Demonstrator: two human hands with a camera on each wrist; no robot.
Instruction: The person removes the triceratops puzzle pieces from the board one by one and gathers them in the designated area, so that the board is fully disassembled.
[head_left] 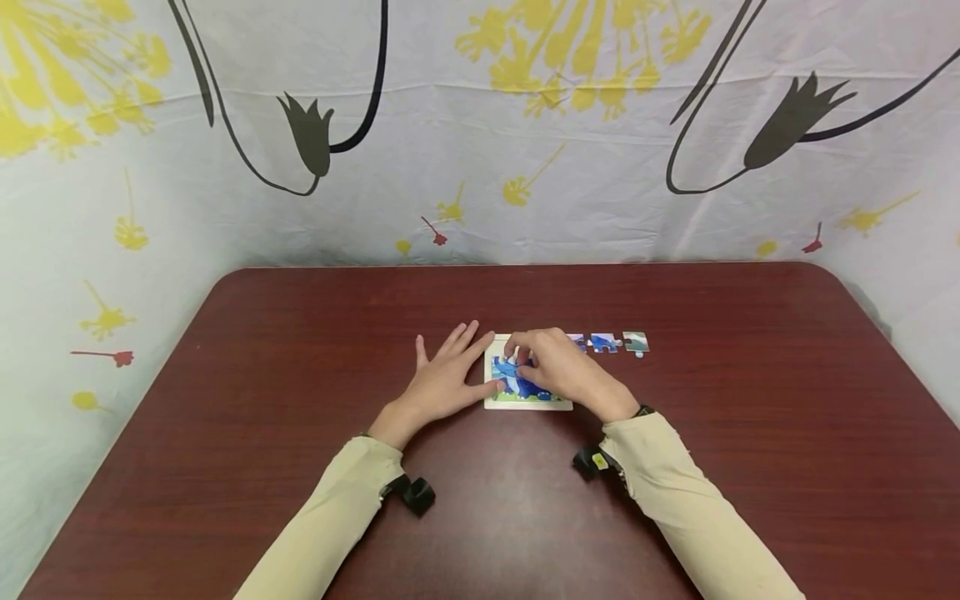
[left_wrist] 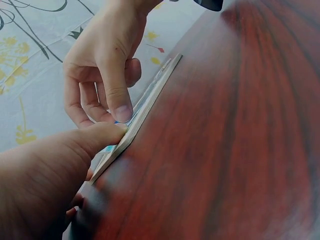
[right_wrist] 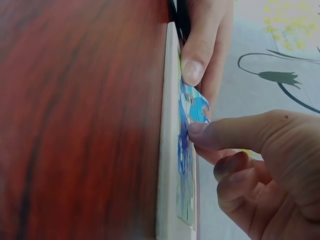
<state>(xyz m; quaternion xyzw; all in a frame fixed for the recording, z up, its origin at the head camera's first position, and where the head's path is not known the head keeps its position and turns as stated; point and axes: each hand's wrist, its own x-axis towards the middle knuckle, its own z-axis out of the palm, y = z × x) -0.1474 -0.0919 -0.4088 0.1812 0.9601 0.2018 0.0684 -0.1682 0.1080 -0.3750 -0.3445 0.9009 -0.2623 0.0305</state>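
A small puzzle board (head_left: 527,406) with a pale frame lies flat on the table, a blue animal picture inside it. My left hand (head_left: 441,386) is spread at its left side, fingers fairly straight. Its thumb rests on the board's near left part, as the left wrist view shows. Over the board, my right hand (head_left: 562,367) pinches a blue puzzle piece (right_wrist: 199,107) between thumb and fingers. That piece is tilted up from the picture in the right wrist view. The right hand hides the board's upper right part.
Just right of the board, loose puzzle pieces lie in a row, among them a blue one (head_left: 603,342) and a green one (head_left: 635,342). The dark red table (head_left: 300,358) ends at a patterned cloth (head_left: 420,167) behind it.
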